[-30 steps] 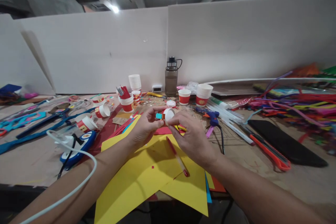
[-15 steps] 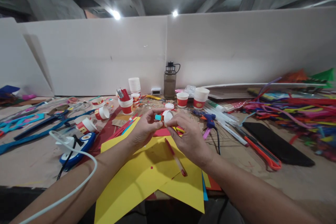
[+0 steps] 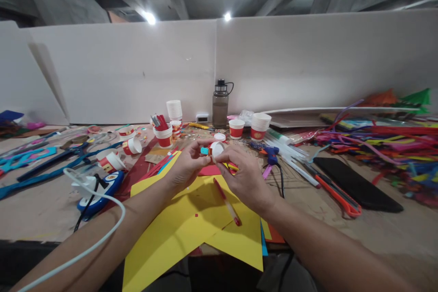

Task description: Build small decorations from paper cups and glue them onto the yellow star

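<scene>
The left grip pinched a small white cup between thumb and fingers, and the right grip was pressed together at its lower edge. The cup was held up above the middle of the surface, its round white end turned toward the wearer and slightly right; its long axis ran back and leftward from there. A turquoise tab stuck out on its left, beside an orange-brown patch. The right fingertips hid part of the lower rim.

Beneath the hands lay smooth, overlapping yellow sheets, a slim red-ended pen slanting across them near a tiny red square. Right of the hands were a blue glue gun, an orange-handled cutter, a flat black slab and a tangle of fuzzy coloured stems. Beyond stood a translucent bottle and a stack of red-and-white paper cups. On the left, tipped cups lay near a blue-edged power strip, whose white cable crossed in front of the left forearm.
</scene>
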Demonstrator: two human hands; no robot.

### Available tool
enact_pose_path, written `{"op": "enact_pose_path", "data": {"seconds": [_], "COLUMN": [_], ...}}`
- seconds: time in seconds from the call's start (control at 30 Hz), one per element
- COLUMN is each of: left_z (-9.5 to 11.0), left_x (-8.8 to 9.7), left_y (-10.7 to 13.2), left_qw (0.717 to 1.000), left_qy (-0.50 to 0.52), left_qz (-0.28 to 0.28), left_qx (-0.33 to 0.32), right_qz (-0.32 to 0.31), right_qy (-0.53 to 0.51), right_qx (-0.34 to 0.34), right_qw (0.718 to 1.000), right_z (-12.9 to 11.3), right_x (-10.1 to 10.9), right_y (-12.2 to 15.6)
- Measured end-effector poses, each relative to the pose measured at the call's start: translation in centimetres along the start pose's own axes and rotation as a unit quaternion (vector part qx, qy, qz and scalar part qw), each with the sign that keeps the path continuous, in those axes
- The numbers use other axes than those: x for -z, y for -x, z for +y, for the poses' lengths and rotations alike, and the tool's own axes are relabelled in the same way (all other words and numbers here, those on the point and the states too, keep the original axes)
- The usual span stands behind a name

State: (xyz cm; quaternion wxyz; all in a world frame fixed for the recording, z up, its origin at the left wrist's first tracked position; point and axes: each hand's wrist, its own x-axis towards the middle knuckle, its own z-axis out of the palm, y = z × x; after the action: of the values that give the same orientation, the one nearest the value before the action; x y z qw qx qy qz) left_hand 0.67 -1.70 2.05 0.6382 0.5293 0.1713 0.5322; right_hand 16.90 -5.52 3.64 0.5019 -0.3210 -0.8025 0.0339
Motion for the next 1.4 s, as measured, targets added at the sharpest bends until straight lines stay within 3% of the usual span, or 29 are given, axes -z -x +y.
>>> {"op": "enact_pose_path", "data": {"seconds": [1.4], "left_z": [0.06], "left_x": [0.03], "left_y": [0.04], "left_qw": [1.0], "left_qy": [-0.009], "left_qz": [-0.001], "left_qx": [0.007], "right_qz": [0.001], "right_qy": [-0.004], "right_qx": [-0.004], "right_qw": [1.0], "right_z": [-0.08], "right_x": [-0.01], "right_y": [0.07]}}
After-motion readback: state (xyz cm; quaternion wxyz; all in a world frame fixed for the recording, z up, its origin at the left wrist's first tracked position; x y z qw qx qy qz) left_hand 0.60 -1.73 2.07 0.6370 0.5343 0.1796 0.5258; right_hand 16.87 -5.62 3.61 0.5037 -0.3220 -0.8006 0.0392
